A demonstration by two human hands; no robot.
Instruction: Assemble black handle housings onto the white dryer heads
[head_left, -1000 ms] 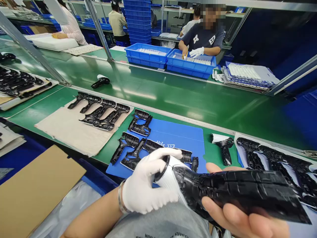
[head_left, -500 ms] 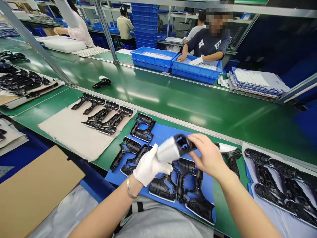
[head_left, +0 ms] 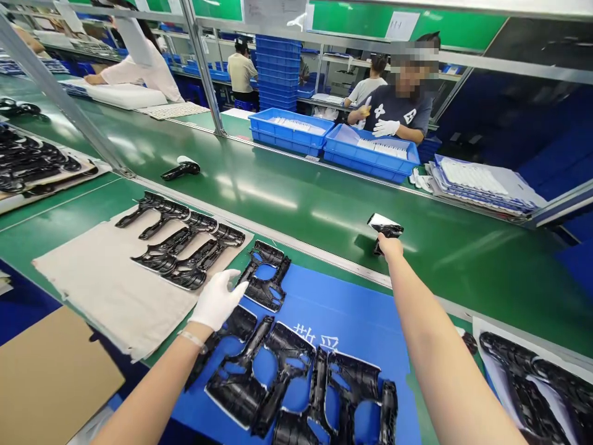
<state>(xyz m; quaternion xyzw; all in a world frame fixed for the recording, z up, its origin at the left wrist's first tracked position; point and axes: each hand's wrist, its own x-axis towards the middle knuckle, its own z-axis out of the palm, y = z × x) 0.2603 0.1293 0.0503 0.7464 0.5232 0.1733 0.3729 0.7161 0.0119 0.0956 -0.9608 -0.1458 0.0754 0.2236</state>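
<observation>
Pistol-shaped housing (head_left: 384, 222), white top, black handle (head_left: 377, 248); right grip (head_left: 390, 245) wrapped round handle; left grip (head_left: 218, 300) spread, empty

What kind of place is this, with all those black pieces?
Probably a factory where things get put together: many matching black shells are laid out, there's a long green work surface, and blue bins are stacked high behind.

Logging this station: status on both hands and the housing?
Right hand grips housing over green surface. Left hand open near black shells. Second housing farther left, apart.
</observation>
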